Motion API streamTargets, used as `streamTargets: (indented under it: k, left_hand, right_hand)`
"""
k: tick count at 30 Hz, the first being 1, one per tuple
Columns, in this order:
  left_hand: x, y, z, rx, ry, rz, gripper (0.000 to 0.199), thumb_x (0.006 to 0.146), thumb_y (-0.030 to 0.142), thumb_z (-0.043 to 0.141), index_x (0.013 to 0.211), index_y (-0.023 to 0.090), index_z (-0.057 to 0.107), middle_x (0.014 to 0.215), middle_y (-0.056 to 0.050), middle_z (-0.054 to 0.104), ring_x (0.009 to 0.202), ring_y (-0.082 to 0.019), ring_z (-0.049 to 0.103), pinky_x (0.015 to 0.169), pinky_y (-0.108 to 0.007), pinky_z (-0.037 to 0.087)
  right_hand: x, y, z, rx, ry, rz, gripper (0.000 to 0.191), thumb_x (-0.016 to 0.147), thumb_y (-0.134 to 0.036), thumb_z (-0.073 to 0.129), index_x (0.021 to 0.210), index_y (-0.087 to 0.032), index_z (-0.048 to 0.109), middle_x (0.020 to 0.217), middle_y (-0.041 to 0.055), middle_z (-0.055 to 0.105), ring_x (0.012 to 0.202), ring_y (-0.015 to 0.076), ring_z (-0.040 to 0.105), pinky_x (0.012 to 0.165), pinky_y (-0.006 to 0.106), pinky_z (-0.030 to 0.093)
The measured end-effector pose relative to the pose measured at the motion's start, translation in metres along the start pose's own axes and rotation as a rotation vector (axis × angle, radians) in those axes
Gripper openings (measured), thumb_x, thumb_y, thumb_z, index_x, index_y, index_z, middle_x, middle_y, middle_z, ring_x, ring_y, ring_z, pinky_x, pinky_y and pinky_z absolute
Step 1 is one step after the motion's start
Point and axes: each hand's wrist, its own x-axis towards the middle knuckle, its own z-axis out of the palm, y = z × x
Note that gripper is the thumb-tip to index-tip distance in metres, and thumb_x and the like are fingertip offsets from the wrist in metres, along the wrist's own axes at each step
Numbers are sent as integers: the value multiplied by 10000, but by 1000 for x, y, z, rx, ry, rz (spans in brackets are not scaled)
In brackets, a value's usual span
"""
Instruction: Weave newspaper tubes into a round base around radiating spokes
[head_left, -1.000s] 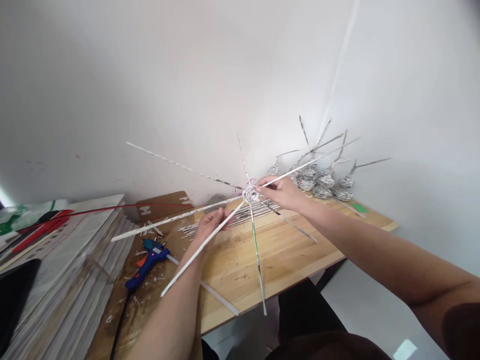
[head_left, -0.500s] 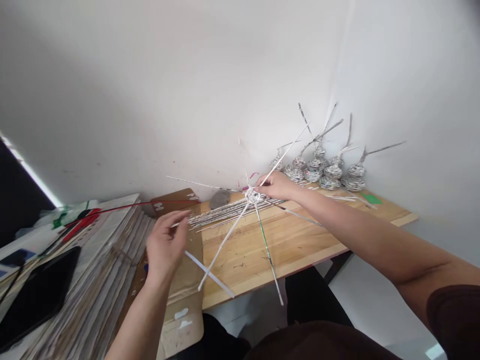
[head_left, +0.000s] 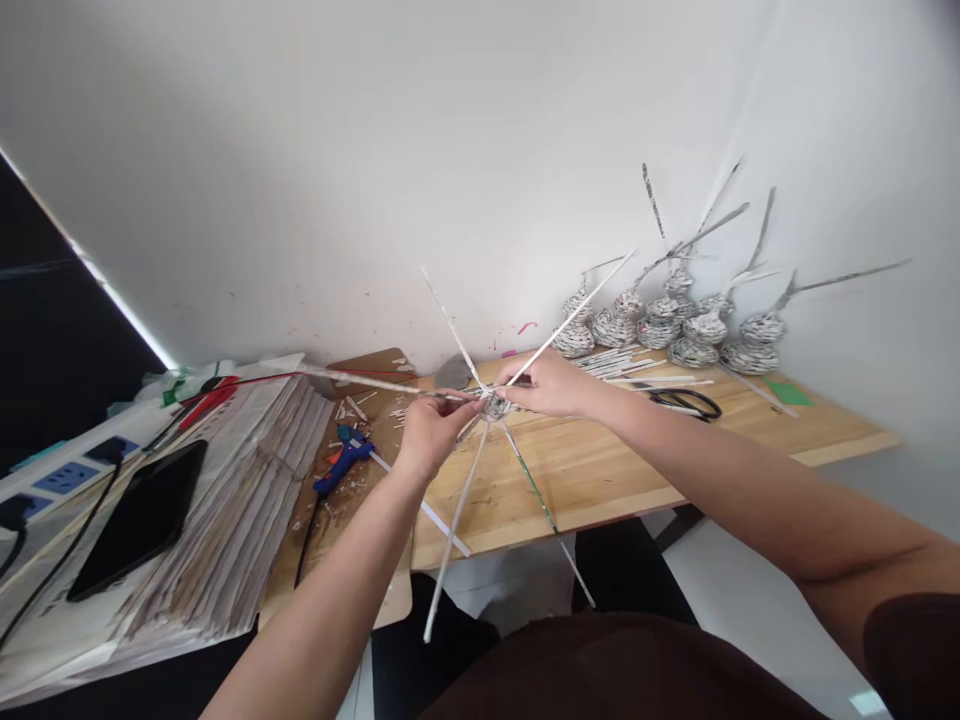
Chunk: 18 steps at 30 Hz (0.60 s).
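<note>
Above the wooden table I hold a small star-shaped weaving of rolled paper tubes, its round knotted centre point(head_left: 496, 406) facing me and several long tubes radiating outward. My left hand point(head_left: 435, 428) pinches the left side of this centre, thumb and fingertips together. On the other side, my right hand point(head_left: 546, 385) grips the edge of the centre near a white tube point(head_left: 577, 312) that points up and right. Another tube point(head_left: 451, 332) rises toward the wall, and two hang down toward my lap. The fingertips nearly meet, so part of the centre is hidden.
Several gourd-shaped paper weavings point(head_left: 694, 345) stand by the wall at right. Loose paper tubes point(head_left: 611, 362) and black-handled scissors point(head_left: 686, 402) lie on the table point(head_left: 600, 470). At left are a blue glue gun point(head_left: 345, 460), a paper stack point(head_left: 247, 500), a phone point(head_left: 142, 520) and a power strip point(head_left: 67, 478).
My left hand has moved right from beside the cardboard to the woven centre and now pinches it. The weaving has turned a little in my right hand. The view has shifted, showing the glue gun.
</note>
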Motion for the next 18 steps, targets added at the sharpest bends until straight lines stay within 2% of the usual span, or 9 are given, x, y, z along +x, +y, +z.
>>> streamTargets:
  k: [5,9,11,16,18]
  left_hand:
    - [-5,-15,8,-28,41,-77,265,626,384,823,748,161,751,666,-61,700,605,-164,605,596,-267,436]
    - [-12,-26,15,84,141,46,176,655,331,789,712,171,742,697,-52,697,610,-149,612,597,-248,454]
    - [-14,-31,17,55,143,47,193,661,344,787,733,172,741,732,-54,707,641,-151,629,627,-249,481]
    - [-11,-41,22,-235,67,-228,347,570,425,852,742,145,742,698,-67,708,611,-165,637,661,-308,529]
    - [-8,-45,23,-276,74,-277,345,521,407,876,696,145,735,662,-58,696,578,-160,622,637,-306,520]
  right_hand:
    - [0,7,11,-2,-83,37,136,786,-219,623,793,-194,756,652,-7,669,591,117,517,588,239,325]
    - [2,15,24,-8,-123,82,157,801,-240,613,792,-182,759,654,8,673,596,122,518,582,246,317]
    - [2,19,29,26,-141,90,157,801,-245,619,817,-180,762,710,20,701,639,131,548,597,247,329]
    - [3,27,37,86,-148,81,144,795,-224,620,828,-184,754,731,14,710,659,129,572,608,235,349]
    - [4,29,40,50,-157,71,137,789,-225,624,813,-187,754,719,9,705,645,125,561,598,234,346]
